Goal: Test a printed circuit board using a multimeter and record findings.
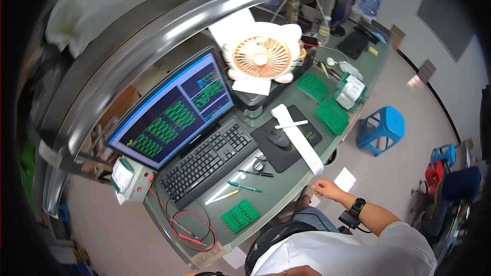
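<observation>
Right hand (329,189) loosely curled, any hold unclear to me; just beyond it, white strip (302,142). Left of that, mouse (279,140). Left hand unseen, can't tell.

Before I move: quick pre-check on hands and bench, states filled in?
1. Right hand clear of the paper strip: cannot tell. The right hand, fingers curled, is right by the near end of the white paper strip; contact is unclear.
2. Left hand fully visible: not ok. Only a sliver of the left hand shows at the bottom edge.
3. Mouse pad uncovered: not ok. The strip lies across the mouse pad.
4. Red probe off the green board panel: ok. The red probe lies apart from the green board panel.
5. Monitor on: ok. The monitor is lit.
</observation>
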Motion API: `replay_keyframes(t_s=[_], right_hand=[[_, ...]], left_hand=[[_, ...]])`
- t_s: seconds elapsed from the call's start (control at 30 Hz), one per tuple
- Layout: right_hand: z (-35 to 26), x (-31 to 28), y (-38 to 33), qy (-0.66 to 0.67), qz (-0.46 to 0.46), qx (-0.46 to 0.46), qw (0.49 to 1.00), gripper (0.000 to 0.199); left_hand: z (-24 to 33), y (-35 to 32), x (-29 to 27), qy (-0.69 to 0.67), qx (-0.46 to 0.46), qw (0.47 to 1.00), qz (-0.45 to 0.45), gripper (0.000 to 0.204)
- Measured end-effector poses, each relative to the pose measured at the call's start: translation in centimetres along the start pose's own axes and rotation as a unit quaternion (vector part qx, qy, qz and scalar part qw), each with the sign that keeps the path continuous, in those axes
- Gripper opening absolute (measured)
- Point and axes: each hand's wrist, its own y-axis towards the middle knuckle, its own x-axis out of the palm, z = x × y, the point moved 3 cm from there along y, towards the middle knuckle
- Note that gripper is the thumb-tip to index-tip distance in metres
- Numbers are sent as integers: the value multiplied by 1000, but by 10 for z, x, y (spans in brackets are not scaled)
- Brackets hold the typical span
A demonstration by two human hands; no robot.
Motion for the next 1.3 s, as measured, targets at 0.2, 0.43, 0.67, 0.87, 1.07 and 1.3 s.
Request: replay_keyframes(t_s=[0.2,0.43,0.67,0.87,1.07,1.3], right_hand=[[80,-24,-27,72,70,123,987,19],[87,-35,7,109,151,54,981,33],[96,-39,64,27,186,-68,980,53],[82,-41,53,7,95,-81,992,42],[48,-49,34,79,26,-30,996,37],[24,-50,48,44,60,-153,985,21]], left_hand=[[-35,35,-1,-142,-17,989,20,9],[-78,47,-24,-112,-248,956,107,23],[-193,-33,-108,46,-484,815,316,20],[-251,-67,-148,339,-563,738,154,23],[-304,-9,-162,531,-465,702,-93,25],[-367,50,-171,653,-365,631,-206,27]])
